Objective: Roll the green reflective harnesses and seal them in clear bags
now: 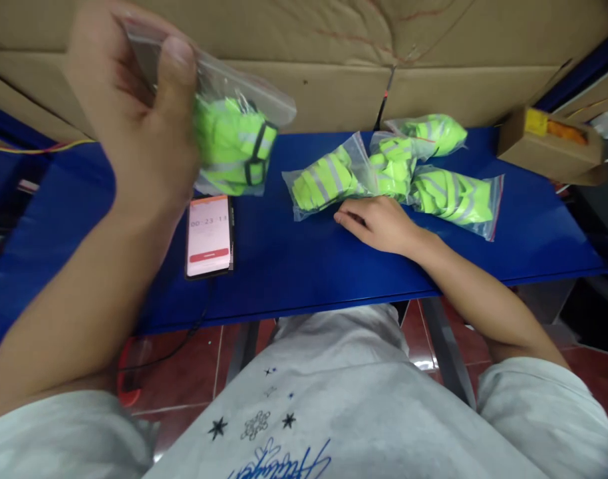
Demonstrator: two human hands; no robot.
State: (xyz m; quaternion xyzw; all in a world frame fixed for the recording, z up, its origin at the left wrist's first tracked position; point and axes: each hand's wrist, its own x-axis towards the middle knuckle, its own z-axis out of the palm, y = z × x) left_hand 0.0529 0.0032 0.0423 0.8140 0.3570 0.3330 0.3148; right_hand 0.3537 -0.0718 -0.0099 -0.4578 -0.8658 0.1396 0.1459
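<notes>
Raised over the left part of the table, my left hand is closed on the top edge of a clear zip bag. Inside that bag is a folded neon-yellow reflective vest with a black strap and buckle. My right hand rests on the blue table, its fingers curled and partly hidden; whether anything is under them I cannot tell. Just beyond it lie several similar bagged vests: one on the left, one in the middle, one at the back and one on the right.
A phone showing a running timer lies on the blue table, below the raised bag. At the back right stands an open cardboard box with something orange inside. Cardboard sheets form a wall behind the table.
</notes>
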